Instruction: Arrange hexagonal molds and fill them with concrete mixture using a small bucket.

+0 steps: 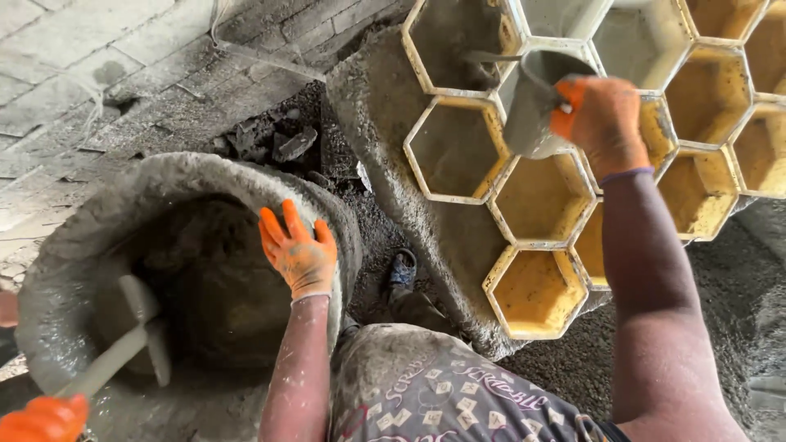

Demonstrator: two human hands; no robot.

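My right hand [600, 123], in an orange glove, grips a cement-caked grey cup [536, 102] and tips it over the yellow hexagon moulds [524, 221], above a cell near the top row. My left hand [299, 250], also orange-gloved, rests with fingers spread on the rim of a big cement-coated mixing tub [74, 237]. It holds nothing. The tub's inside is dark and wet.
Another person's orange-gloved hand [42, 419] at the bottom left holds a pale-handled tool [135, 340] reaching into the tub. Rubble [278, 143] lies between tub and moulds. My sandalled foot [401, 270] stands on gritty ground beside the mould table's cement-crusted edge [385, 131].
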